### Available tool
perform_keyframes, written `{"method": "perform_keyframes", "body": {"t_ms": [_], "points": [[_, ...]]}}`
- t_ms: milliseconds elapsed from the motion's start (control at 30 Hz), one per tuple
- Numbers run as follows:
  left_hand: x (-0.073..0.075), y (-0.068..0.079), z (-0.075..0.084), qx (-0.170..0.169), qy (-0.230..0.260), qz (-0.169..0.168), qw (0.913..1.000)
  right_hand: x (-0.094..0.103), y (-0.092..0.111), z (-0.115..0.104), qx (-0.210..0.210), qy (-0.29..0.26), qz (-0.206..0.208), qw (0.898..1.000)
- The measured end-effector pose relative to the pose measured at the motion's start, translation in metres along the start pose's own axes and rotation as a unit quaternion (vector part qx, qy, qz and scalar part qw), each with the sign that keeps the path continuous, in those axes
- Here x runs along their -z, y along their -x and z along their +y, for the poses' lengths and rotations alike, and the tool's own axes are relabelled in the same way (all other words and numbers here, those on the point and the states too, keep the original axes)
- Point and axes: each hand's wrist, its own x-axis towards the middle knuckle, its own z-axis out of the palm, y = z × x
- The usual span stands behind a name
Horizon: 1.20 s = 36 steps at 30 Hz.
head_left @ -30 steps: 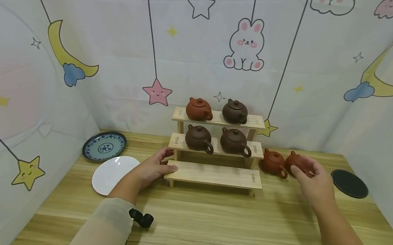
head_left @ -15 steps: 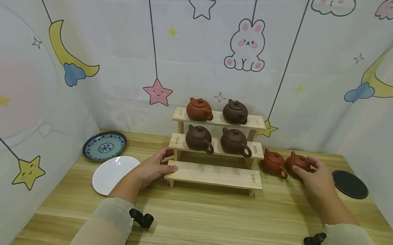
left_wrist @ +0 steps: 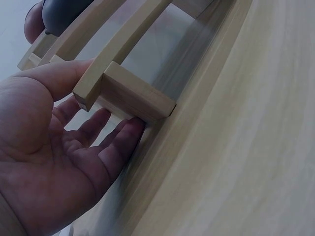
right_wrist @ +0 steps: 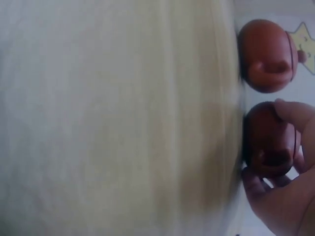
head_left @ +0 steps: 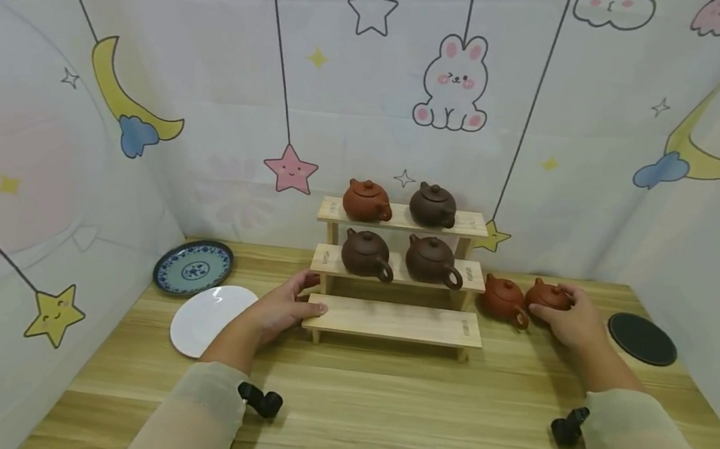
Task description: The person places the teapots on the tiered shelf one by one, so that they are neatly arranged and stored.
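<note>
My right hand (head_left: 572, 317) holds a reddish clay teapot (head_left: 547, 295) at the right of the table, thumb on one side and fingers on the other. In the right wrist view, the fingers lie around its body near the handle. Beside it stands a second reddish teapot (head_left: 504, 301), next to the three-tier wooden display stand (head_left: 388, 321). My left hand (head_left: 281, 307) grips the left end of the stand's lowest step, thumb on top; in the left wrist view, fingertips touch its leg (left_wrist: 133, 96). The middle step carries two dark brown teapots (head_left: 366, 254).
A red-brown teapot (head_left: 366, 201) and a dark one (head_left: 433, 205) sit on the top step. At left lie a blue-patterned plate (head_left: 193, 268) and a white plate (head_left: 207, 322). A flat black disc (head_left: 642, 339) lies at right. A printed curtain (head_left: 248, 88) closes off the back.
My right forearm has shifted forward and slightly inward, and the right hand has changed its angle at the teapot. My left hand stays on the stand.
</note>
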Motion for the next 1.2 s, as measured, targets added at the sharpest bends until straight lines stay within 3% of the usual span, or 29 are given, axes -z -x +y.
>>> {"method": "perform_keyframes", "body": {"t_ms": [300,633,900,1200], "points": [[0.0,0.002,0.001,-0.001,0.001,0.0,1.0,0.006,0.015,-0.001,-0.016,-0.011,0.025,1.0],[0.0,0.001,0.0,0.0,-0.01,0.005,0.9999,0.014,0.053,-0.012,0.021,-0.016,0.02,0.999],[0.002,-0.001,-0.001,-0.012,0.005,-0.011,0.9998,0.005,0.083,-0.033,0.047,-0.045,-0.014,0.998],[0.001,-0.001,0.0,-0.007,-0.008,0.0,0.9999,-0.017,0.111,-0.065,0.085,-0.099,-0.063,0.989]]}}
